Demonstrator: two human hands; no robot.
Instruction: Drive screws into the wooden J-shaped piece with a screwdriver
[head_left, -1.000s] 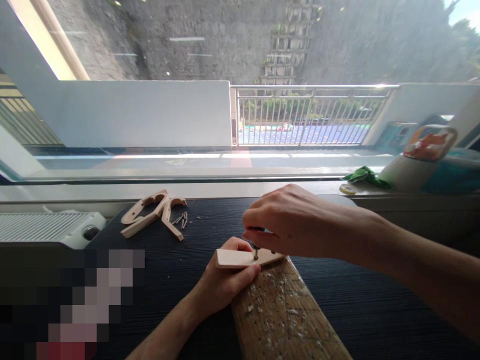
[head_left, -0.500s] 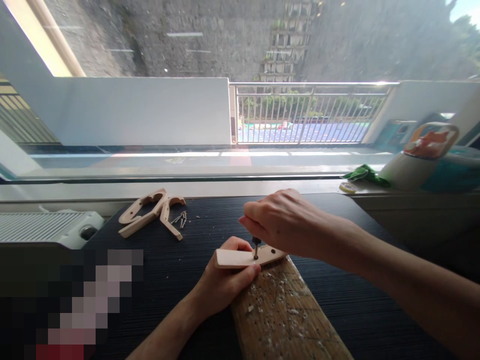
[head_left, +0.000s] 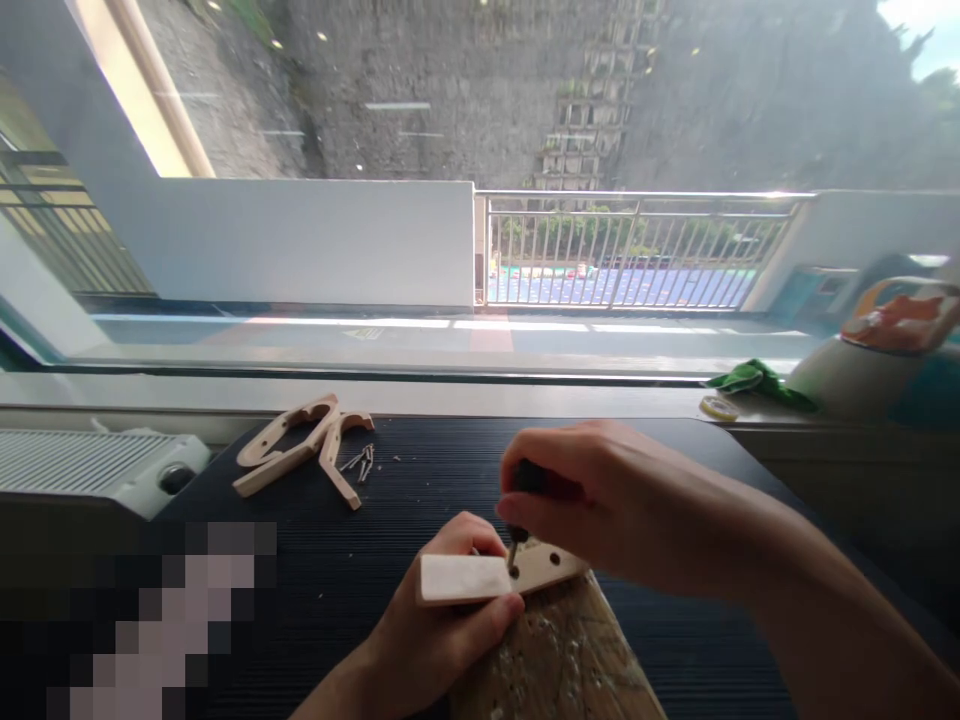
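Note:
A pale wooden piece with dark holes lies across the end of a worn, pitted wooden board. My left hand grips that piece, thumb on the near side and fingers on the far side. My right hand is closed around the dark handle of a screwdriver. Its metal shaft points down at a hole in the piece, slightly tilted. Whether a screw sits in that hole, I cannot tell.
Curved wooden parts and several loose screws lie on the black table at the back left. A white radiator stands left of it. A green cloth and a tape roll rest on the windowsill.
My right hand has turned at the wrist, showing the screwdriver handle, and the shaft leans more. The left hand keeps its hold on the wooden piece. The camera view has tipped slightly upward.

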